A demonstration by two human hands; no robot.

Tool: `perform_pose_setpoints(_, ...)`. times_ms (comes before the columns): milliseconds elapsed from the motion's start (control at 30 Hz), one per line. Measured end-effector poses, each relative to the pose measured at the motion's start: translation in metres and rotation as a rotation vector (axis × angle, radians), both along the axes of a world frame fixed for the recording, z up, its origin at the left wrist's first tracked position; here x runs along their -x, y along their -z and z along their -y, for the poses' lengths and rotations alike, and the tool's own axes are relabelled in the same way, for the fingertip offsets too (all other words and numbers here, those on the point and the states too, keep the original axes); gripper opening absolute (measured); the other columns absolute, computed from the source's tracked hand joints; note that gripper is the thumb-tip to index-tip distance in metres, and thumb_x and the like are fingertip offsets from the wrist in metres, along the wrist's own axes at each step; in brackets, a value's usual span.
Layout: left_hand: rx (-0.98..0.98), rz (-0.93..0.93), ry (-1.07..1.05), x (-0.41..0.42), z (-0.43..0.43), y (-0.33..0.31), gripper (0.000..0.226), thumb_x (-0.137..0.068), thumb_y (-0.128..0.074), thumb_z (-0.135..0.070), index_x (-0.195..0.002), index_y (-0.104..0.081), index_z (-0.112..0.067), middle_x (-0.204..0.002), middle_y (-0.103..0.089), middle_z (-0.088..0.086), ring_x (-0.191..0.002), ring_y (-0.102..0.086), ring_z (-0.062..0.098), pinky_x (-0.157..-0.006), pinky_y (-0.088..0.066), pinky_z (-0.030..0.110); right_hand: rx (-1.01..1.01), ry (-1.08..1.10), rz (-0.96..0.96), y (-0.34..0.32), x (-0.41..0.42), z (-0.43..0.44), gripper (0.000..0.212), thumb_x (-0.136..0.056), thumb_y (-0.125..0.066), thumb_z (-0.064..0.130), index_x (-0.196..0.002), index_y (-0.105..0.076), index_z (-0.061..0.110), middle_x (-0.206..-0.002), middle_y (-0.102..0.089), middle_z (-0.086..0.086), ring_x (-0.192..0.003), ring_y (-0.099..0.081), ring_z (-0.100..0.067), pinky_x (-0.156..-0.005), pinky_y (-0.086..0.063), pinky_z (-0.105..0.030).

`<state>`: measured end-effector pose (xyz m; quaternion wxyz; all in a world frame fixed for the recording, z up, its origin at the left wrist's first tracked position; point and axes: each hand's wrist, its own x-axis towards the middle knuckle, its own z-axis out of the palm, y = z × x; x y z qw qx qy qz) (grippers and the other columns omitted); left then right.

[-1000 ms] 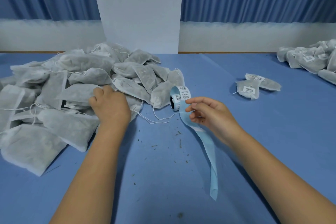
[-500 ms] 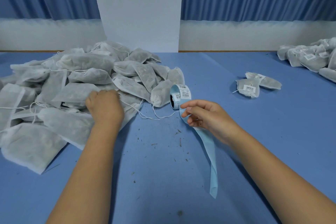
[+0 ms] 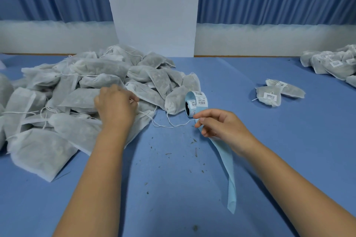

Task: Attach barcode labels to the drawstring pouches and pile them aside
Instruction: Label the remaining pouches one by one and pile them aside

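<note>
Grabbing the next pouch and a fresh label at once, by the look of it. Your left hand [image 3: 115, 107] sits on the big unlabelled pile [image 3: 57, 102] in the left half of the frame. Its fingers curl down onto a pouch, but the back of the hand hides the tips, so I can't tell if you've actually got it. Your right hand [image 3: 217, 123], just right of centre, pinches the blue liner [image 3: 231, 179] between thumb and forefinger right below the roll [image 3: 196, 104], which stands on edge just beside the pile. The spent liner trails toward the bottom of the frame. Whether a label is coming off under your fingertips is too small to see. Two labelled pouches [image 3: 269, 95] lie well apart at mid right, with a bigger stack [image 3: 331, 63] at the upper right edge. Next, I'd guess: pull one pouch clear without snagging the loose strings [image 3: 169, 124], peel a label, press it flat, toss it right.
</note>
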<state>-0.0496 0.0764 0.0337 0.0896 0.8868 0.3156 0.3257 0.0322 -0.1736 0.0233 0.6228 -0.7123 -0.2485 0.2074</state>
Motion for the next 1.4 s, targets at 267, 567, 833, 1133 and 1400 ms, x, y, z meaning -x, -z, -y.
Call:
perform_pose_setpoints(267, -0.155, 0.029, 0.643, -0.006, 0.056, -0.016, 0.009, -0.085, -0.072, -0.011, -0.083, -0.077, -0.018, -0.081, -0.075, -0.003, -0.087, -0.069, 0.022, -0.119, -0.012, 0.041, -0.098, -0.022, 0.058, 0.002, 0.012, -0.013, 0.047, -0.091, -0.066, 0.007, -0.133, -0.055, 0.023, -0.117, -0.069, 0.008, -0.08, -0.073, -0.017, -0.08, -0.057, -0.026)
perform_pose_setpoints(567, -0.234, 0.062, 0.849, -0.013, 0.086, -0.007, 0.011, -0.084, -0.066, -0.006, -0.089, -0.076, -0.006, -0.081, -0.074, 0.005, -0.077, -0.07, 0.022, -0.113, -0.034, 0.043, -0.174, -0.06, -0.303, 0.0, 0.011, -0.014, 0.018, -0.091, -0.067, 0.015, -0.108, -0.065, 0.008, -0.072, -0.069, -0.006, -0.061, -0.066, -0.013, -0.062, -0.055, -0.022)
perform_pose_setpoints(833, 0.107, -0.097, 0.813, -0.015, 0.074, 0.001, 0.011, -0.095, -0.065, -0.025, -0.097, -0.073, -0.018, -0.087, -0.073, -0.003, -0.084, -0.064, 0.02, -0.106, -0.033, 0.023, -0.066, 0.114, 0.046, -0.009, 0.002, 0.001, 0.012, -0.092, -0.066, 0.013, -0.08, -0.067, 0.014, -0.057, -0.057, 0.006, -0.051, -0.05, -0.007, -0.055, -0.046, -0.015)
perform_pose_setpoints(1133, 0.933, 0.144, 1.058, -0.006, 0.089, -0.014, 0.022, -0.095, -0.063, -0.014, -0.084, -0.08, -0.021, -0.087, -0.077, 0.003, -0.072, -0.067, 0.014, -0.078, -0.058, 0.028, -0.184, 0.363, 0.356, -0.001, -0.001, 0.001, 0.012, -0.086, -0.074, 0.018, -0.077, -0.071, 0.026, -0.063, -0.058, -0.004, -0.059, -0.047, -0.011, -0.057, -0.041, -0.021)
perform_pose_setpoints(1400, 0.762, 0.212, 0.869, -0.009, 0.09, -0.013, 0.014, -0.095, -0.065, -0.023, -0.094, -0.078, -0.028, -0.093, -0.077, 0.002, -0.06, -0.066, 0.009, -0.071, -0.055, 0.025, 0.035, 0.253, 0.894, 0.008, 0.003, -0.001, 0.012, -0.086, -0.069, 0.006, -0.092, -0.076, 0.014, -0.07, -0.056, 0.007, -0.064, -0.053, -0.012, -0.061, -0.043, -0.019)
